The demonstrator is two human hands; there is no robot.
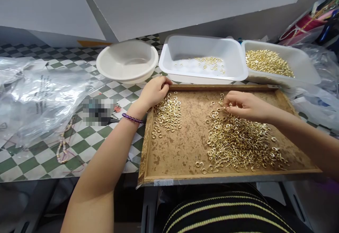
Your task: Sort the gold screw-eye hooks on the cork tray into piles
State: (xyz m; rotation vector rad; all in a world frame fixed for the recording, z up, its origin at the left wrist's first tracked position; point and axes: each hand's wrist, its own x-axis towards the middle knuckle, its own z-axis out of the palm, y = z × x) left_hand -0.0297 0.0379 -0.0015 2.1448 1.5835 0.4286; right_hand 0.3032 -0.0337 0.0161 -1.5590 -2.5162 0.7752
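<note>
A shallow brown tray lies in front of me with two heaps of small gold hooks. My left hand rests curled at the tray's far left corner, fingers closed over the top of the smaller heap; what it holds is hidden. A purple bead bracelet circles that wrist. My right hand hovers at the upper edge of the large heap, fingertips pinched together on a gold hook.
Behind the tray stand a white round bowl, a white tub with a few hooks, and a white tub full of gold hooks. Crumpled clear plastic bags lie left on the checkered cloth; a beaded cord lies near them.
</note>
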